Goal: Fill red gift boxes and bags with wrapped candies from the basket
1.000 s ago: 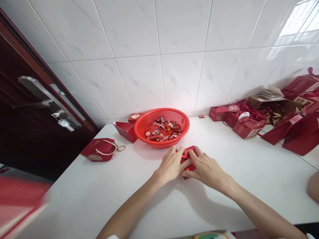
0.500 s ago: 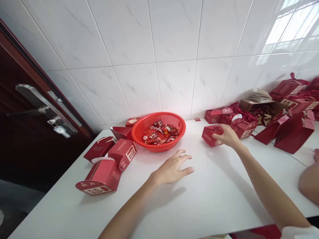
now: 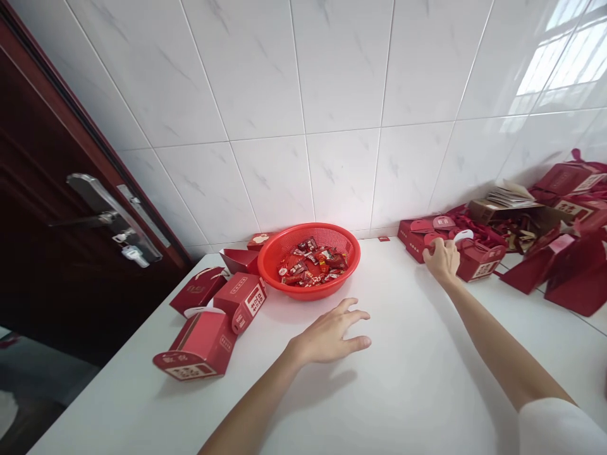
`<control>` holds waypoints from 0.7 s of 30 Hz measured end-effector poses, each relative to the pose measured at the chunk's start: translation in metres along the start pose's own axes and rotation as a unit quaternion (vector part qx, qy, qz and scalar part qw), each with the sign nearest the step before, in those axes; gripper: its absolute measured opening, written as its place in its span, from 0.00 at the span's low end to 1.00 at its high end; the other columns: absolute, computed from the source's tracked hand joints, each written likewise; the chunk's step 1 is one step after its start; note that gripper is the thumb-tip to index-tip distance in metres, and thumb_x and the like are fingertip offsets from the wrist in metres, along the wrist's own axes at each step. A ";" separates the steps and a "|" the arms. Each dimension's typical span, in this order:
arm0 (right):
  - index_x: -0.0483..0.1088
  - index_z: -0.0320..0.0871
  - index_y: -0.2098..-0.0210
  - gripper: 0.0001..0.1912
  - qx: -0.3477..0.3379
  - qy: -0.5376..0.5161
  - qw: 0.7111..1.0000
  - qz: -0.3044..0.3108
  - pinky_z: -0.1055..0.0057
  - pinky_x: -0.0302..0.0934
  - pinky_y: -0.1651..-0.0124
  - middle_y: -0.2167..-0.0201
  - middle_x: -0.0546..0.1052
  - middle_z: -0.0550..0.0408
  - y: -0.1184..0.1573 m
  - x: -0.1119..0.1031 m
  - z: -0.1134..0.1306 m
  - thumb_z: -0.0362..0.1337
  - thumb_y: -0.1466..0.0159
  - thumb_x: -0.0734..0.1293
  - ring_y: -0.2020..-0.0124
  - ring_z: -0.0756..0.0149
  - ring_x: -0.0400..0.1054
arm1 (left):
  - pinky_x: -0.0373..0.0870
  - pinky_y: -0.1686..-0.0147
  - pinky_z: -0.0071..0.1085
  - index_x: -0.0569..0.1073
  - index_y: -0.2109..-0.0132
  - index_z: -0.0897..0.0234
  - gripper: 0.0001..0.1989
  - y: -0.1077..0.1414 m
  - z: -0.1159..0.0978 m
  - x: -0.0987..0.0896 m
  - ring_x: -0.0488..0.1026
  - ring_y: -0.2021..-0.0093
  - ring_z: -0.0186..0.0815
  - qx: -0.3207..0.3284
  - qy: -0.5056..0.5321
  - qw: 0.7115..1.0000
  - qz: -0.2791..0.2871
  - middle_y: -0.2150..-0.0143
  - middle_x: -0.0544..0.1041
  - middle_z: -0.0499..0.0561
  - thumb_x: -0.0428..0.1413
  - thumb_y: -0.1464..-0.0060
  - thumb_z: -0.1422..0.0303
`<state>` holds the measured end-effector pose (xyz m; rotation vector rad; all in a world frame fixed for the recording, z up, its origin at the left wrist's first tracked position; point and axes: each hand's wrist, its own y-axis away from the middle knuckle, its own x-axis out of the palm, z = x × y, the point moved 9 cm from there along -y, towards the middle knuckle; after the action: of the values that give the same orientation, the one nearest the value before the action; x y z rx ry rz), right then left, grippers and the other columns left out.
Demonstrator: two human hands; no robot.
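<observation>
My left hand [image 3: 332, 333] hovers over the white table, fingers spread and thumb out, with nothing in it. To the right, my right hand [image 3: 442, 258] is at a row of small red gift boxes by the wall, fingers bent down on the top of one red gift box [image 3: 415, 246]. My hand hides part of that box. Beside it stands another red gift box [image 3: 480, 260] with a white-edged handle flap. A red plastic basket [image 3: 310, 294] of wrapped candies [image 3: 315, 262] sits at the middle back, beyond my left hand.
Several red boxes [image 3: 203, 341] stand left of the basket. On the right are an open carton [image 3: 488, 210] with papers on it, dark red ribbons and bags [image 3: 576, 278]. A small red piece [image 3: 384, 239] lies by the wall. A dark door [image 3: 52, 189] is at left.
My right hand has carried the red gift box back and right, up against the other boxes by the wall. My left hand stays nearly still. The view has shifted slightly.
</observation>
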<state>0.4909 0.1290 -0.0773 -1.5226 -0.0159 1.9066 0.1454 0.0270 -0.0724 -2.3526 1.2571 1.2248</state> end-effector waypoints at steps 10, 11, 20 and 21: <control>0.71 0.38 0.42 0.25 0.025 -0.015 0.993 0.116 0.54 0.63 0.51 0.49 0.75 0.33 0.004 0.019 0.013 0.35 0.37 0.60 0.52 0.45 0.73 | 0.60 0.33 0.45 0.71 0.37 0.57 0.26 0.008 -0.001 -0.028 0.58 0.29 0.49 0.022 -0.021 0.998 -0.050 0.28 0.60 0.56 0.56 0.39 0.55; 0.73 0.38 0.44 0.24 0.026 -0.022 0.992 0.126 0.55 0.64 0.53 0.50 0.76 0.34 0.004 0.020 0.016 0.34 0.38 0.61 0.53 0.45 0.74 | 0.60 0.33 0.43 0.72 0.38 0.57 0.24 0.014 0.000 -0.042 0.61 0.31 0.48 0.026 -0.019 0.997 -0.077 0.30 0.63 0.56 0.57 0.39 0.56; 0.78 0.44 0.65 0.12 -0.117 -0.239 0.942 0.202 0.63 0.70 0.59 0.64 0.82 0.49 0.020 -0.026 0.089 0.44 0.40 0.66 0.66 0.58 0.78 | 0.69 0.39 0.41 0.75 0.44 0.60 0.26 0.170 0.083 -0.194 0.75 0.43 0.48 -0.190 0.023 0.843 -0.503 0.43 0.78 0.54 0.55 0.45 0.52; 0.77 0.44 0.66 0.13 -0.134 -0.275 0.930 0.202 0.62 0.70 0.61 0.62 0.83 0.48 0.025 -0.038 0.100 0.45 0.41 0.66 0.67 0.57 0.77 | 0.69 0.40 0.42 0.75 0.44 0.58 0.26 0.183 0.100 -0.194 0.75 0.43 0.49 -0.246 0.014 0.842 -0.480 0.43 0.78 0.54 0.57 0.47 0.51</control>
<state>0.3946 0.1303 -0.0240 -1.1596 -0.2375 2.7115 -0.1083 0.0812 0.0443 -2.7070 -0.3717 1.1759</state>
